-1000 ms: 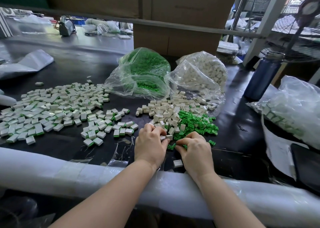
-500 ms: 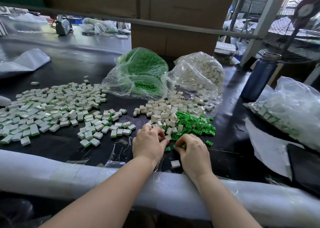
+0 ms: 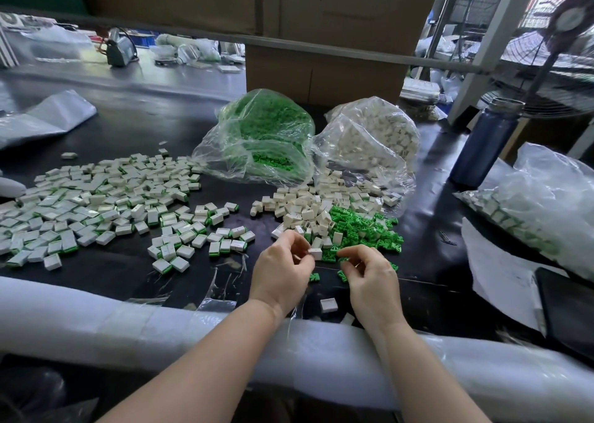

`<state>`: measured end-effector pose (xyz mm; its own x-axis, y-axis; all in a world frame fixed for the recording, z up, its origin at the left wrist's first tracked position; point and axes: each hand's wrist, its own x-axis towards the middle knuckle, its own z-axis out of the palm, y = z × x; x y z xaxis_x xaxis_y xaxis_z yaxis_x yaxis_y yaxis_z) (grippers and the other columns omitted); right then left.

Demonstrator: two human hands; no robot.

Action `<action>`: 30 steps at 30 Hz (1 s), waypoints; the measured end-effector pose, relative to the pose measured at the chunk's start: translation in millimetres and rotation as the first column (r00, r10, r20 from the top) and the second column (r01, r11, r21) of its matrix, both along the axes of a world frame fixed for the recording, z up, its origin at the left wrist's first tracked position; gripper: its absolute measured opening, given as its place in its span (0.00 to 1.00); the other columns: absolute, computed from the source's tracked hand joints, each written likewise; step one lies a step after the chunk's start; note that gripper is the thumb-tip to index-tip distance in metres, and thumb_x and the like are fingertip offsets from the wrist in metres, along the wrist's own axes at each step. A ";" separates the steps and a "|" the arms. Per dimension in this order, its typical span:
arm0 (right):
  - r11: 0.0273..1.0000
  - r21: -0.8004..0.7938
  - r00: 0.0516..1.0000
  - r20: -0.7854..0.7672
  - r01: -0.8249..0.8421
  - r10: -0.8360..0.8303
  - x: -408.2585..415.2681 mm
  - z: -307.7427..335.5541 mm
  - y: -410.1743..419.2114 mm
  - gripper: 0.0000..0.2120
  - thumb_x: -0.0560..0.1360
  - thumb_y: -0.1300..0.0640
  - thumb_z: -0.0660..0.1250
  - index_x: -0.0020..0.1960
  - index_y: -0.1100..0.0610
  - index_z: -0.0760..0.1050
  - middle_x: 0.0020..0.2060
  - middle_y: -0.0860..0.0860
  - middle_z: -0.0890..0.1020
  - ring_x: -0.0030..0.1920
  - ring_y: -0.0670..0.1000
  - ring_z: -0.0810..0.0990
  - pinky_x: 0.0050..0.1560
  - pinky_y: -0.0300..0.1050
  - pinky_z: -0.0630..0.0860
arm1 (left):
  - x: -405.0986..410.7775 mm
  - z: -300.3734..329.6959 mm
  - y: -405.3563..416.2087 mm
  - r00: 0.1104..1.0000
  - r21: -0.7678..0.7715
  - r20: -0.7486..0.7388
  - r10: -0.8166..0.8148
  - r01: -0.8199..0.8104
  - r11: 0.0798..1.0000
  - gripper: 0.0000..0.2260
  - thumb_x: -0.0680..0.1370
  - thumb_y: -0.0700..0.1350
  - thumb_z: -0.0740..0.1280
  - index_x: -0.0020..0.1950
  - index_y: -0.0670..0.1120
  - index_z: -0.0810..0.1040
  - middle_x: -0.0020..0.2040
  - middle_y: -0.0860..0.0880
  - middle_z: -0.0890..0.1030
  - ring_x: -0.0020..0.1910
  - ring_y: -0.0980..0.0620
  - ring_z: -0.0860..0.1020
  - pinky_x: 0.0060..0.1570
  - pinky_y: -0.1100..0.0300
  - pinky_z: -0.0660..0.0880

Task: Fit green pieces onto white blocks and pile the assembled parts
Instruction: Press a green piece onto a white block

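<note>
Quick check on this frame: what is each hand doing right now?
Left hand: pinching a white block at its fingertips.
Right hand: fingers curled, apparently pinching a green piece; the grip is partly hidden.

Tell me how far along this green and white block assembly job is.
Done: a wide spread of assembled white-and-green blocks lies at left. In hand: the left hand pinches a small white plastic block; the right hand pinches something, probably green. Left: loose white blocks, loose green pieces and two clear bags.
</note>
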<state>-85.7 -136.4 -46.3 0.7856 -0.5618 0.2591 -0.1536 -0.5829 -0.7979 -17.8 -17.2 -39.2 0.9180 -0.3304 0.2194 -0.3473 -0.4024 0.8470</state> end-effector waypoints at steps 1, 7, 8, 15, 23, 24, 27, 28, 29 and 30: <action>1.000 0.021 1.000 0.011 -0.002 0.002 -0.5 -0.1 -0.1 0.09 0.75 0.65 0.66 0.45 0.51 0.78 0.43 0.48 0.79 0.43 0.48 0.76 0.46 0.41 0.73 | -0.7 0.5 0.7 0.999 -0.013 -0.034 -0.018 0.018 1.000 0.04 0.73 0.42 0.67 0.40 0.50 0.75 0.34 0.56 0.78 0.34 0.55 0.76 0.39 0.62 0.74; 0.996 0.089 0.999 0.039 0.008 -0.012 -1.8 -1.8 -2.3 0.09 0.75 0.64 0.66 0.44 0.50 0.77 0.41 0.48 0.81 0.41 0.45 0.78 0.41 0.33 0.71 | -1.3 -2.1 -0.8 0.985 0.122 -0.030 -0.171 0.174 0.977 0.04 0.75 0.41 0.66 0.46 0.49 0.78 0.40 0.55 0.80 0.41 0.55 0.78 0.45 0.66 0.74; 0.995 0.097 0.999 0.044 0.007 -0.012 -1.9 -1.8 -2.3 0.09 0.75 0.64 0.67 0.44 0.50 0.77 0.40 0.47 0.81 0.41 0.44 0.78 0.41 0.31 0.72 | -1.1 -2.6 -1.2 0.982 0.107 -0.022 -0.186 0.187 0.977 0.04 0.76 0.41 0.66 0.49 0.48 0.79 0.41 0.54 0.79 0.42 0.55 0.78 0.46 0.68 0.73; 0.986 0.165 0.995 0.105 -0.015 -0.003 -2.3 -0.2 -2.4 0.12 0.72 0.66 0.69 0.40 0.49 0.75 0.35 0.45 0.80 0.38 0.42 0.78 0.40 0.28 0.73 | 0.0 -2.8 -0.8 0.970 0.027 -0.042 -0.238 0.239 0.971 0.04 0.74 0.38 0.69 0.46 0.48 0.79 0.41 0.53 0.80 0.40 0.57 0.78 0.47 0.66 0.76; 0.964 0.256 0.989 0.139 -0.077 0.042 -3.9 1.3 -2.1 0.11 0.72 0.67 0.69 0.39 0.51 0.78 0.35 0.48 0.82 0.38 0.48 0.81 0.43 0.41 0.79 | 0.2 -4.8 -1.4 0.961 -0.005 -0.088 -0.261 0.262 0.965 0.05 0.75 0.39 0.68 0.49 0.48 0.77 0.44 0.50 0.81 0.44 0.54 0.79 0.50 0.65 0.75; 0.958 0.276 0.988 0.150 -0.080 0.040 -4.2 1.9 -1.9 0.11 0.72 0.67 0.69 0.39 0.51 0.78 0.34 0.49 0.82 0.37 0.48 0.81 0.42 0.41 0.79 | 0.7 -5.5 -1.3 0.961 0.001 -0.082 -0.265 0.266 0.964 0.05 0.75 0.40 0.68 0.48 0.50 0.76 0.42 0.52 0.80 0.44 0.54 0.79 0.49 0.64 0.75; 0.956 0.279 0.985 0.168 -0.091 0.045 -4.6 4.0 -3.1 0.10 0.71 0.67 0.70 0.38 0.52 0.78 0.33 0.47 0.82 0.35 0.41 0.79 0.39 0.33 0.76 | 2.0 -7.6 -1.5 0.956 -0.014 -0.091 -0.280 0.280 0.960 0.08 0.76 0.41 0.67 0.43 0.55 0.75 0.39 0.54 0.79 0.41 0.52 0.79 0.48 0.62 0.76; 0.955 0.278 0.983 0.175 -0.099 0.051 -4.9 5.0 -3.5 0.10 0.71 0.67 0.70 0.38 0.53 0.78 0.33 0.47 0.82 0.34 0.39 0.78 0.39 0.31 0.75 | 2.2 -8.0 -1.7 0.952 -0.038 -0.108 -0.288 0.285 0.958 0.10 0.76 0.41 0.67 0.43 0.56 0.75 0.39 0.53 0.79 0.42 0.50 0.80 0.49 0.58 0.77; 0.950 0.291 0.981 0.185 -0.111 0.058 -5.4 6.1 -3.8 0.10 0.71 0.67 0.70 0.38 0.53 0.79 0.32 0.46 0.81 0.34 0.38 0.78 0.38 0.30 0.74 | 2.1 -8.1 -1.7 0.946 -0.066 -0.130 -0.298 0.291 0.954 0.10 0.76 0.40 0.67 0.42 0.57 0.76 0.39 0.51 0.79 0.42 0.48 0.81 0.49 0.55 0.78; 0.941 0.314 0.978 0.196 -0.126 0.066 -6.1 6.9 -3.9 0.09 0.71 0.68 0.70 0.38 0.54 0.79 0.32 0.46 0.81 0.33 0.38 0.78 0.38 0.30 0.73 | 1.8 -8.0 -1.5 0.939 -0.096 -0.153 -0.309 0.297 0.950 0.11 0.76 0.39 0.67 0.43 0.57 0.76 0.39 0.50 0.79 0.42 0.47 0.81 0.50 0.53 0.78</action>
<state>-91.7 -140.3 -39.4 0.7971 -0.5631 0.2180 0.0538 -0.2934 -0.9545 -16.0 -18.6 -47.2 0.8020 -0.5877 0.1067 -0.2971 -0.2375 0.9248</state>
